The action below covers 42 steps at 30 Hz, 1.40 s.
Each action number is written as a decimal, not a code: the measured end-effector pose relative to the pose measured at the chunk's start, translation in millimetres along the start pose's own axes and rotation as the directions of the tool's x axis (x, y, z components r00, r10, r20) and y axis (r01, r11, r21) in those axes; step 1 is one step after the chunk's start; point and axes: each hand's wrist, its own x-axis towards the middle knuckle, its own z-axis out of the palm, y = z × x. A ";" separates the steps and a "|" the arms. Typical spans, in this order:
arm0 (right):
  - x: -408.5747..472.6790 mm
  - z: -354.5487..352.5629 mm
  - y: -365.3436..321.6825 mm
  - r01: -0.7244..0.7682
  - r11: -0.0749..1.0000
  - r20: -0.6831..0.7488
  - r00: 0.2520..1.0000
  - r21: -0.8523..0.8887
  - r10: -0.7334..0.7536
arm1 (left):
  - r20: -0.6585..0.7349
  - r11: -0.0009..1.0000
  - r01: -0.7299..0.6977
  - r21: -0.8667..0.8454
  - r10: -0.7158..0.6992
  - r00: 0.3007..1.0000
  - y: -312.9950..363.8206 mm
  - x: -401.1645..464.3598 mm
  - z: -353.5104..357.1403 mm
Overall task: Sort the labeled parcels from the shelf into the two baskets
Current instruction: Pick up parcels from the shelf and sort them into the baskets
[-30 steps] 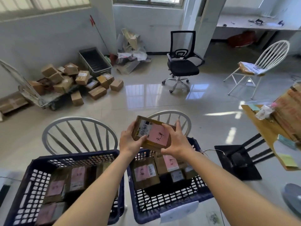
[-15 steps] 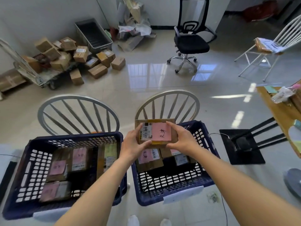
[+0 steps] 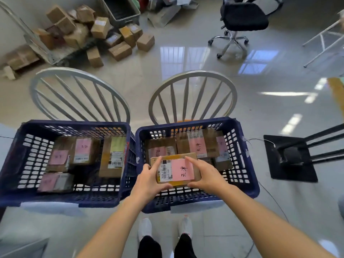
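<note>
A small brown parcel [image 3: 176,169] with a barcode label and a pink handwritten note sits low inside the right blue basket [image 3: 247,164]. My left hand [image 3: 149,179] grips its left end and my right hand [image 3: 206,174] grips its right end, thumbs under the near edge. Behind it in the same basket lie several other parcels with pink notes [image 3: 197,146]. The left blue basket [image 3: 16,157] holds several parcels, most with pink notes and one with a yellow-green note [image 3: 113,155].
Each basket rests on a white spoke-back chair [image 3: 193,95]. A heap of cardboard boxes [image 3: 96,34] lies on the floor at the far left, a black office chair [image 3: 242,19] at the far right. A black table base [image 3: 290,157] stands right of the baskets.
Both hands have lowered the parcel from above the right basket's far rim down into the basket. The camera has tilted down, so my feet now show.
</note>
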 end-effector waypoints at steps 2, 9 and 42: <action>0.8 9.2 13.4 0.009 1.000 0.026 1.000 -0.007 -0.009 | 0.012 0.999 0.027 0.017 -0.027 1.000 -2.7 -2.1 14.3; 8.4 47.8 51.3 -0.009 1.000 0.074 0.997 0.007 0.008 | 0.069 0.990 0.089 0.107 -0.097 0.993 -19.0 4.7 50.5; 109.3 143.4 103.1 -0.116 0.993 0.297 0.948 -0.007 0.113 | 0.178 0.937 0.277 0.213 -0.316 0.932 -87.3 69.2 129.7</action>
